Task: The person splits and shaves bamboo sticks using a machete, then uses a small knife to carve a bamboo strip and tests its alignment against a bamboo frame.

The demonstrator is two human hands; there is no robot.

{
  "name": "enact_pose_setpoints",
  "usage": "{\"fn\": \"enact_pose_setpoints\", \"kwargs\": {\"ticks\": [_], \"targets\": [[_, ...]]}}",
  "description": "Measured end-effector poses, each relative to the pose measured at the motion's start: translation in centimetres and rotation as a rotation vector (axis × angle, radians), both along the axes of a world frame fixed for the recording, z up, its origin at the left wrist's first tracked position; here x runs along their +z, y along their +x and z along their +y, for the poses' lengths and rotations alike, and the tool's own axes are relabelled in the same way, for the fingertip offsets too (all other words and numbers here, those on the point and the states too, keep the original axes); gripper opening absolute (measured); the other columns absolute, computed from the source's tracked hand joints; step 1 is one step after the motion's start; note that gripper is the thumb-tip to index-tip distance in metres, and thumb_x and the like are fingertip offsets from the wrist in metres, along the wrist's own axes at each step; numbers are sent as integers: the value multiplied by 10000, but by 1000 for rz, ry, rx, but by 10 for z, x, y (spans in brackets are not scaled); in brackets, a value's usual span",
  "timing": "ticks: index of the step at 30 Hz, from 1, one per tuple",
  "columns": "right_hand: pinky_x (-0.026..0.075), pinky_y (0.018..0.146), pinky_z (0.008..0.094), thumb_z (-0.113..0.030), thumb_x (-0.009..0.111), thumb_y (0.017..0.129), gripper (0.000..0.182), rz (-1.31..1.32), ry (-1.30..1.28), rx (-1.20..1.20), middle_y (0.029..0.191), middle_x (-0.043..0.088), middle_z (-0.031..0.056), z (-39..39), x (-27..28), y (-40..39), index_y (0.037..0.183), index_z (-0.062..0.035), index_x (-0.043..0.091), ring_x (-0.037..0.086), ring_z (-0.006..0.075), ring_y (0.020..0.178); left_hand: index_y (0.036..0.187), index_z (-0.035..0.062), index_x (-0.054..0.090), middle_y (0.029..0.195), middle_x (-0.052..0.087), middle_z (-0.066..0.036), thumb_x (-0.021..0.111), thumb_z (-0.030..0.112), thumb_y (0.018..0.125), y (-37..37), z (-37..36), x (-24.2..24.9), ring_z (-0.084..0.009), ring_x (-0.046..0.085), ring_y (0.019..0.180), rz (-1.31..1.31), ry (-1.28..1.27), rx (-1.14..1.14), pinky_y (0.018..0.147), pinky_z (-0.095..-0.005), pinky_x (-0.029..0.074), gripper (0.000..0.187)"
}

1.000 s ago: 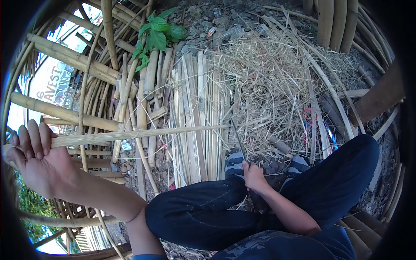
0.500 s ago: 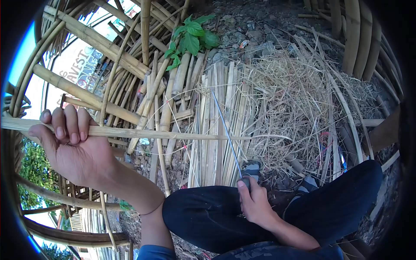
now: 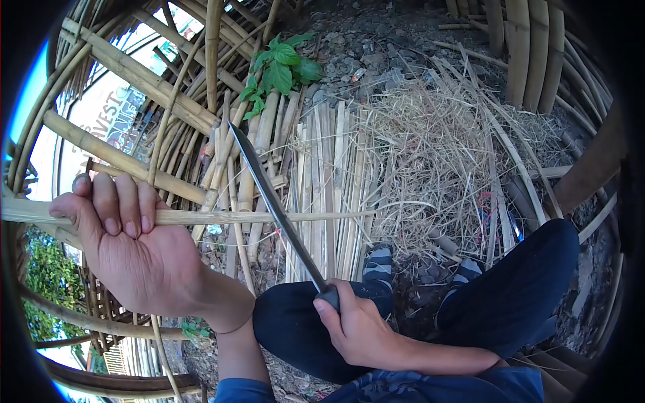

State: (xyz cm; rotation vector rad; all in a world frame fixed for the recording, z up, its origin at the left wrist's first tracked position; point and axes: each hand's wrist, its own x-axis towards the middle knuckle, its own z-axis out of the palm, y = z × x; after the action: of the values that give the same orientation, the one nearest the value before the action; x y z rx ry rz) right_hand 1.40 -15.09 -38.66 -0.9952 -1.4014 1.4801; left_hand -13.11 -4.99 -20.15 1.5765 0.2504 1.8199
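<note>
My left hand [image 3: 138, 235], palm up at the left, has its fingers closed round a long pale bamboo strip [image 3: 222, 217]. The strip runs level from the left edge of the view to a thin, frayed end near the middle. My right hand [image 3: 359, 326] grips the dark handle of a long-bladed knife [image 3: 277, 208] above my knee. The blade slants up and left, crossing the bamboo strip in this view, and its point overlaps the bamboo poles behind.
Split bamboo slats [image 3: 329, 168] lie in a row on the ground ahead. To their right spreads a heap of shavings [image 3: 437, 161]. Bamboo poles [image 3: 127, 154] form a frame at the left, and a leafy plant [image 3: 282, 67] grows at the back.
My right hand has moved left and toward me, and the knife has swung left, its flat now showing more broadly. The left hand still holds the bamboo strip.
</note>
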Motion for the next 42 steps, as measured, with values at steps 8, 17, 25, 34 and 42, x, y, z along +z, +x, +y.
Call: {"fn": "enact_pose_setpoints", "kwargs": {"ticks": [8, 17, 25, 34, 42], "targets": [[489, 569, 525, -243, 483, 1021, 409, 49, 65, 16, 689, 603, 313, -7, 26, 5, 1120, 147, 414, 625, 505, 654, 945, 23, 503, 648, 307, 18, 376, 262, 1074, 14, -1, -4, -67, 279, 521, 2, 47, 145, 439, -218, 274, 299], [495, 572, 444, -340, 419, 1043, 426, -156, -468, -82, 637, 577, 213, 29, -79, 16, 1003, 81, 474, 613, 366, 613, 929, 38, 499, 645, 302, 17, 370, 255, 1076, 18, -4, -6, -69, 263, 515, 29, 74, 106, 443, -219, 259, 291], [496, 664, 538, -261, 477, 1026, 382, 25, 30, 8, 746, 619, 322, 9, 8, 6, 1131, 102, 419, 629, 526, 746, 920, 32, 461, 645, 281, 16, 358, 265, 1077, 3, 8, -1, -82, 268, 533, 43, 18, 57, 460, -224, 259, 299], [484, 729, 540, -341, 438, 1031, 454, -309, -163, -144, 734, 603, 333, 33, -132, 12, 1021, 110, 494, 602, 539, 781, 901, 33, 453, 641, 274, 16, 344, 265, 1078, -13, 11, 2, -88, 249, 530, 31, -10, -12, 463, -243, 247, 312], [492, 668, 537, -300, 482, 1023, 375, -122, 28, -25, 736, 618, 321, 21, -59, 19, 1102, 66, 452, 621, 526, 737, 924, 34, 465, 653, 280, 18, 378, 249, 1070, -20, 16, 4, -90, 253, 535, 92, 7, -61, 481, -247, 258, 274]]}}
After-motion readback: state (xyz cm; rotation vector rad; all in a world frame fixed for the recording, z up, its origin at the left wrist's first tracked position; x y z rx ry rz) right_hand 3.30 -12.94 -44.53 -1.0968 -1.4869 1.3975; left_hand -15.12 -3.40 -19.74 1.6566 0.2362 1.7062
